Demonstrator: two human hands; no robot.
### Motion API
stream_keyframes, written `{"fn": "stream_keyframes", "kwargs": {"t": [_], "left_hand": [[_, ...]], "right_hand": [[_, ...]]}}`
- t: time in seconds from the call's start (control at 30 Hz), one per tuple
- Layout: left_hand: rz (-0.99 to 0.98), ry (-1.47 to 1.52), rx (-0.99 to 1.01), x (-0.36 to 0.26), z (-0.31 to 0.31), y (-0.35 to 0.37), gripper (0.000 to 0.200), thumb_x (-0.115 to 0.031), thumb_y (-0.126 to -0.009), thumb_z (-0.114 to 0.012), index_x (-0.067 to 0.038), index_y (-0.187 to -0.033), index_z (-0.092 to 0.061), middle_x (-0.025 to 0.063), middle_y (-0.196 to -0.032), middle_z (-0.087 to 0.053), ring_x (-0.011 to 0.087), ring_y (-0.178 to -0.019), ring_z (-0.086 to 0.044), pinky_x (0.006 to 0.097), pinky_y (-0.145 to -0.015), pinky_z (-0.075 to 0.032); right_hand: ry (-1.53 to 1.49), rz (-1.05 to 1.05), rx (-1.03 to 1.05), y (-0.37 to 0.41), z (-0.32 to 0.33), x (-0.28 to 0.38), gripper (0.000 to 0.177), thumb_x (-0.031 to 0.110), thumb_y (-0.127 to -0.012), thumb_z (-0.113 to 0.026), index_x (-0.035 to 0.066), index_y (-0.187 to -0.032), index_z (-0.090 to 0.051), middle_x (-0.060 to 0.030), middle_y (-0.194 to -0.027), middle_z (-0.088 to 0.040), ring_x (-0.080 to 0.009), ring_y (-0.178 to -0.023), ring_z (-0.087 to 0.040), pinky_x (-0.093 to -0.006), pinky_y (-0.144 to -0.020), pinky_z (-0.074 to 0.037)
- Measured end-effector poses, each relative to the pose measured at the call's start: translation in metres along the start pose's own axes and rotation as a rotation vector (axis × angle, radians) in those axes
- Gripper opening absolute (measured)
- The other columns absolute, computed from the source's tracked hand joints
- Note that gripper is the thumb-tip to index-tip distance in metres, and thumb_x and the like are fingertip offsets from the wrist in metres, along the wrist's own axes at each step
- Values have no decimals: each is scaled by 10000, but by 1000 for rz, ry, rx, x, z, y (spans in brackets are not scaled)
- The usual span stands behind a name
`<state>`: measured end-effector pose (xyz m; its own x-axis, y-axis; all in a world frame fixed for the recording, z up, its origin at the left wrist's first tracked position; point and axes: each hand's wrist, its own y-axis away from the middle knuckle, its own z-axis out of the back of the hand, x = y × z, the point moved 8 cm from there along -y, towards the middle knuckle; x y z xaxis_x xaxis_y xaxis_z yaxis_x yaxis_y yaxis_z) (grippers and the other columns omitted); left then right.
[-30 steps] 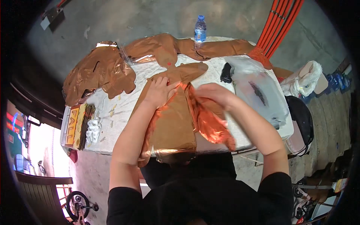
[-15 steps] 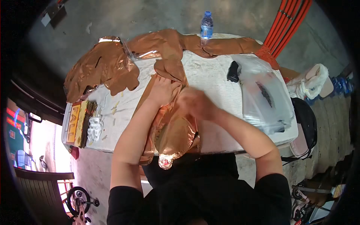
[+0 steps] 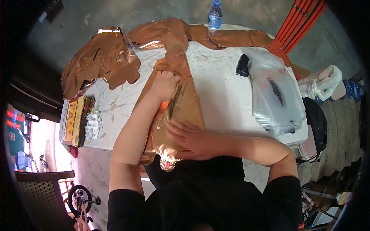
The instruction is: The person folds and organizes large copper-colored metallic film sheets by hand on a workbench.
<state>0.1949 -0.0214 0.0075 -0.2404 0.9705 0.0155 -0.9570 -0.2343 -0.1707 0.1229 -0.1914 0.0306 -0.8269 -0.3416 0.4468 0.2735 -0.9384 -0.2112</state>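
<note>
A long copper-coloured foil piece (image 3: 188,98) lies on the white table, running from its middle down over the near edge. My left hand (image 3: 165,85) has its fingers closed on the upper part of this foil. Lower down, my right hand (image 3: 189,140) rests flat across the foil with fingers spread, slightly blurred. A rounded, shiny foil tip (image 3: 167,163) hangs at the near edge, left of my right hand. More copper foil (image 3: 104,57) lies crumpled at the table's left, and another stretch (image 3: 239,38) runs along the far edge.
On the table (image 3: 219,84) are clear plastic bags (image 3: 275,96) and a black object (image 3: 243,65) at the right. A water bottle (image 3: 215,16) stands at the far edge. Boxes (image 3: 76,121) and white crumpled material (image 3: 93,125) sit at the left. Red tubes (image 3: 298,27) rise at far right.
My right hand has moved down and toward me along the foil and its fingers have spread. The folded foil section has been laid flatter. The view has shifted slightly.
</note>
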Motion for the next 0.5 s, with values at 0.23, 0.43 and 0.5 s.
{"fn": "stream_keyframes", "kwargs": {"t": [0.23,0.43,0.5], "left_hand": [[13,17,23,-5,8,0,323,-244,-857,-457,-165,-1147,-576,120,-1031,-549,279,-1045,-467,411,-920,-316],[21,42,11,-5,9,0,297,-302,-882,-443,-150,-1073,-613,119,-994,-569,277,-1025,-481,404,-931,-306],[28,60,26,-5,7,1,300,-321,-888,-439,-142,-1034,-631,123,-965,-580,282,-1015,-489,398,-935,-304]], "right_hand": [[36,-72,-273,-12,60,-78,545,272,-899,-500,-11,-1333,-333,-241,-1411,-266,-378,-1328,-234,-435,-1086,-196],[163,-216,-193,-13,28,-93,647,351,-884,-494,-67,-1334,-289,-260,-1415,-240,-374,-1342,-199,-457,-1088,-177],[272,-211,-168,-12,24,-92,681,397,-883,-480,-72,-1337,-283,-264,-1413,-241,-368,-1342,-199,-458,-1090,-170]]}}
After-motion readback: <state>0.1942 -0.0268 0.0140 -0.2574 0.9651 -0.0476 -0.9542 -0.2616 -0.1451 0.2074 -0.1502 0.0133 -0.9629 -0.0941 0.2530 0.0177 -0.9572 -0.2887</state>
